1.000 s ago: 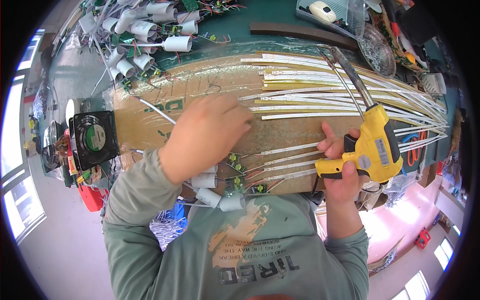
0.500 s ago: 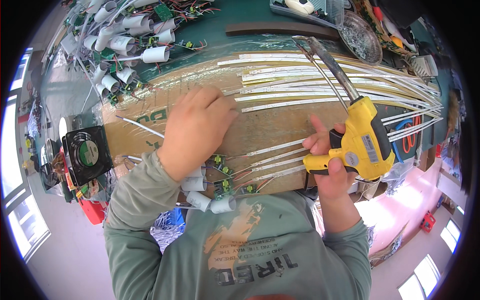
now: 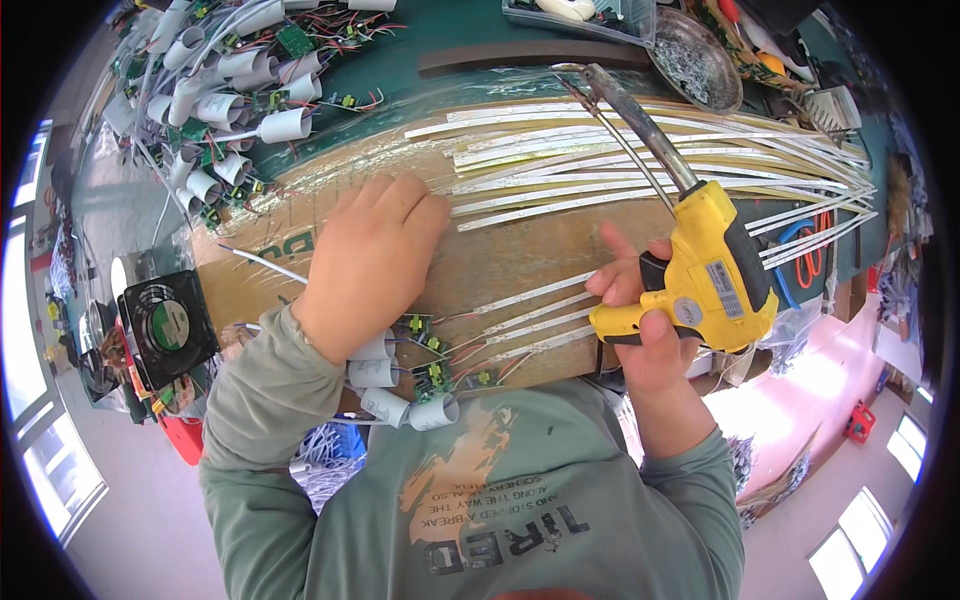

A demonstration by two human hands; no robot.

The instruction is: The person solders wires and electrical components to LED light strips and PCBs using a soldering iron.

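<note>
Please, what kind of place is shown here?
Probably an electronics assembly workshop: the right hand holds a yellow soldering gun, white LED strips lie across the cardboard, and wired small circuit boards sit nearby.

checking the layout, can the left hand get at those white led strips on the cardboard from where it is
Probably yes. The left hand lies flat on the cardboard sheet, fingertips just short of the white strips, with nothing between them. The right hand holds the yellow soldering gun off to the side.

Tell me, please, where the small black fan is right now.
In the head view the small black fan sits at the far left, beside the cardboard sheet's left end, just left of the left hand's sleeve.
</note>
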